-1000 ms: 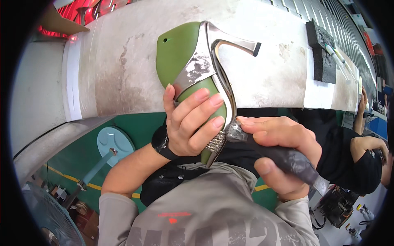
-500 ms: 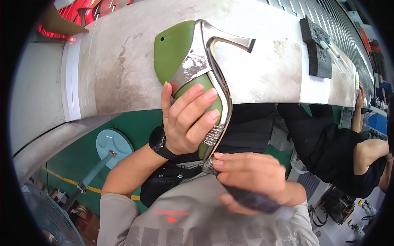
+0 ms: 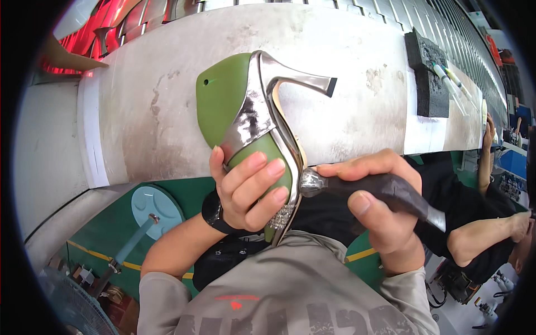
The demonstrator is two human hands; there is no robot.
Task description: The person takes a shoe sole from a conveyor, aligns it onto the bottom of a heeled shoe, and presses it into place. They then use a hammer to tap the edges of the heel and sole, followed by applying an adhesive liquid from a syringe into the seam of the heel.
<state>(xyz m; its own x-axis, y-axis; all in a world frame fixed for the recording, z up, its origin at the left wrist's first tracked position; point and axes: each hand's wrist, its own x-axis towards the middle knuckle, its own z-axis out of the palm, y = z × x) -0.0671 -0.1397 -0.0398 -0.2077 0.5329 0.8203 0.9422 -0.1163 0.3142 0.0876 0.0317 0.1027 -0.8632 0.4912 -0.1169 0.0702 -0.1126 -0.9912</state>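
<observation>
A silver high-heeled shoe (image 3: 254,114) is fitted over a green shoe last (image 3: 220,100), heel pointing away to the right. My left hand (image 3: 248,192) is closed round its front part, near a sparkling band (image 3: 282,215) at the toe strap. In my right hand (image 3: 388,204) is a tool (image 3: 368,188) with a curved dark handle, a rounded metal head and a flat metal tip at the other end. The rounded head meets the edge of the sole near mid-shoe. My left palm and part of the last are hidden behind fingers and shoe.
A stained pale worktable (image 3: 167,106) lies beyond my hands. On its right are a black block (image 3: 430,78) and pen-like sticks (image 3: 449,81). A co-worker's arm (image 3: 486,148) reaches in from the right. Below left stand a blue round stool (image 3: 156,206) and a fan (image 3: 72,296).
My right hand has carried the tool up and right, from the toe end to the middle of the sole edge. The shoe has shifted slightly left and nearer with my left hand.
</observation>
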